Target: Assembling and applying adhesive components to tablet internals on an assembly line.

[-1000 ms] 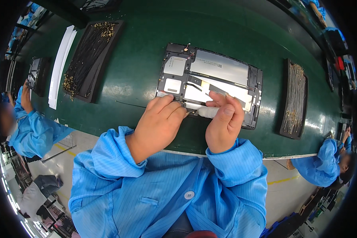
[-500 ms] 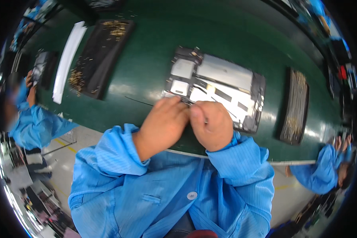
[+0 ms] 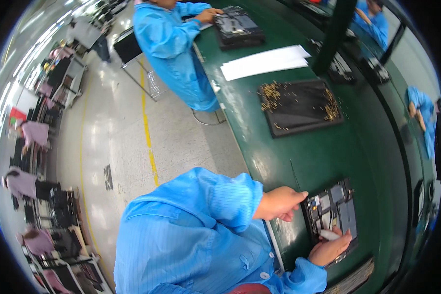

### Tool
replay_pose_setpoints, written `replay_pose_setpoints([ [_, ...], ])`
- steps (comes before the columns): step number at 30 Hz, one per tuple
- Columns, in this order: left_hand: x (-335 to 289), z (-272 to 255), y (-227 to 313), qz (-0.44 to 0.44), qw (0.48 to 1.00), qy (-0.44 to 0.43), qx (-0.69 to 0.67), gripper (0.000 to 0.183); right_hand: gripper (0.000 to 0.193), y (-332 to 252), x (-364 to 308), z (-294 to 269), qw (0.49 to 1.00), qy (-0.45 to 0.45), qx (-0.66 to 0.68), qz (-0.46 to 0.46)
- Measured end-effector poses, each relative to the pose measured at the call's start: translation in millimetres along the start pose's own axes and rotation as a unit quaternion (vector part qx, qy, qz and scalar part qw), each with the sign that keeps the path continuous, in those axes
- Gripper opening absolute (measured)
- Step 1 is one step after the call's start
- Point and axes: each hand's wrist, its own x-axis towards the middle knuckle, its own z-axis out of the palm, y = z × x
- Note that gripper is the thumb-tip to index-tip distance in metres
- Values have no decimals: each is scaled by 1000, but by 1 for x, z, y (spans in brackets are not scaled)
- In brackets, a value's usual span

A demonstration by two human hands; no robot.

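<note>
An opened flat electronic device (image 3: 348,210), with a black frame and grey and white panels, lies on the green table in front of me. At its near left corner, my left hand (image 3: 279,205) has thumb and finger pressed together. What they pinch is too small to make out. A thin dark wire (image 3: 294,172) lies on the table and runs up to those fingertips. Over the device's right part, my right hand (image 3: 330,248) is curled, with a small white rounded object (image 3: 330,235) between its fingers. I cannot tell its kind.
Left along the green table (image 3: 250,132) are a black tray (image 3: 299,110) of small brass-coloured pieces and white sheets (image 3: 264,62). A person in blue (image 3: 169,49) handles another device (image 3: 237,24) beyond them. A second tray (image 3: 353,279) stands to my right.
The view has swung to the left, bringing the aisle and the neighbouring person into sight. My hands, close together before, are now apart, the right one over the device with a white object.
</note>
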Motion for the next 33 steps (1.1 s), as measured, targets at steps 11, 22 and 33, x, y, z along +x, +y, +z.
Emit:
replay_pose_setpoints([
  [11,2,5,23,183,977,83,67,32,50,-13,-5,7,1000,7,-14,8],
  [22,-38,-8,12,-39,966,-121,227,37,44,11,8,-6,995,-68,72,-26],
  [33,-22,16,6,-67,972,-113,193,39,38,0,8,-10,991,-99,88,34],
])
